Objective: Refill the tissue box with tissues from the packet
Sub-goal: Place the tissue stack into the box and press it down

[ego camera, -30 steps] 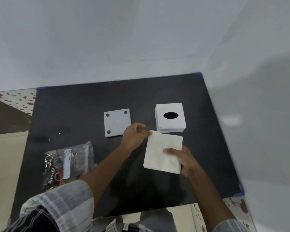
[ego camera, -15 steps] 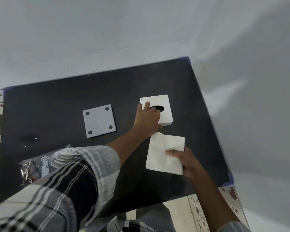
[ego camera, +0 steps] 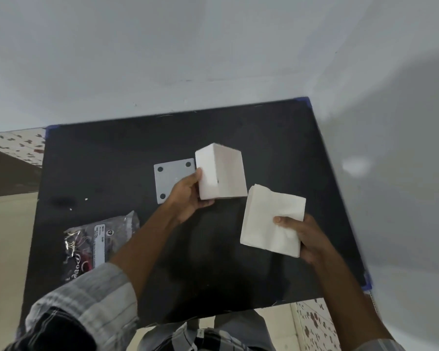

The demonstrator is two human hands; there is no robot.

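My left hand [ego camera: 188, 196] grips the white tissue box [ego camera: 221, 172] and holds it lifted and tilted above the black table [ego camera: 107, 153], its oval slot turned out of sight. Just to its right, my right hand [ego camera: 304, 236] pinches a stack of white folded tissues [ego camera: 269, 219] at its lower right corner, held above the table. The box and the stack are close but apart. The grey square base plate [ego camera: 171, 176] of the box, with dark round feet at its corners, lies flat on the table just left of the box.
A crinkled clear tissue packet [ego camera: 96, 239] with a white label lies on the table's left side near my left sleeve. White walls close in behind and to the right of the table. Patterned floor shows at the far left and lower right.
My left hand reached from the tissue stack to the box, gripped it, then lifted and tipped it up off the table. My right hand kept hold of the tissues.
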